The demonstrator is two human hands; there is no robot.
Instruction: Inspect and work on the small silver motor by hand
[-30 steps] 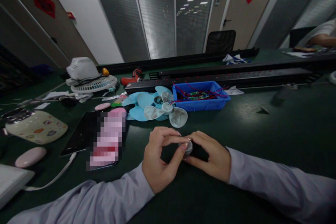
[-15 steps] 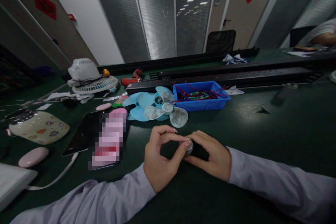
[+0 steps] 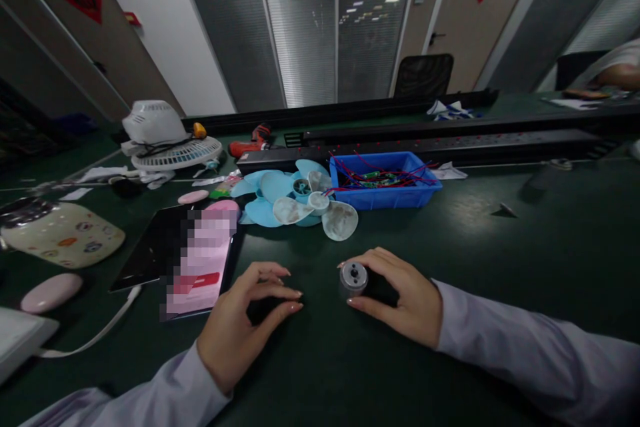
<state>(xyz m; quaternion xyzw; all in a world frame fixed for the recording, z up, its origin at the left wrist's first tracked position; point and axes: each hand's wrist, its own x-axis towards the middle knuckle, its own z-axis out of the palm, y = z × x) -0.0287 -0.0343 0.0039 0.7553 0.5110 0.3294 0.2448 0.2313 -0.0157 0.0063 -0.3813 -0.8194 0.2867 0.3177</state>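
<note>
A small cylindrical metal motor (image 3: 354, 276) stands on the dark green table, its round end face up with a hole in the middle and smaller holes beside it. My right hand (image 3: 395, 293) grips its sides between thumb and fingers. To the left, apart from the motor, my left hand (image 3: 245, 320) hovers over the table. Its thumb and forefinger tips are close together but a gap shows between them, and I see nothing in them. Beyond both hands lie blue and whitish fan blades (image 3: 338, 221).
A blue bin (image 3: 385, 197) of wires and green circuit boards stands behind. To the left are a phone (image 3: 205, 267), a black tablet (image 3: 150, 247), a patterned jar (image 3: 75, 233) and a white fan (image 3: 157, 127). An orange power drill (image 3: 250, 143) lies by long black rails (image 3: 440, 147).
My left hand has come off the top of the motor and moved left, uncovering its end face. My right hand stays around the motor in nearly the same place.
</note>
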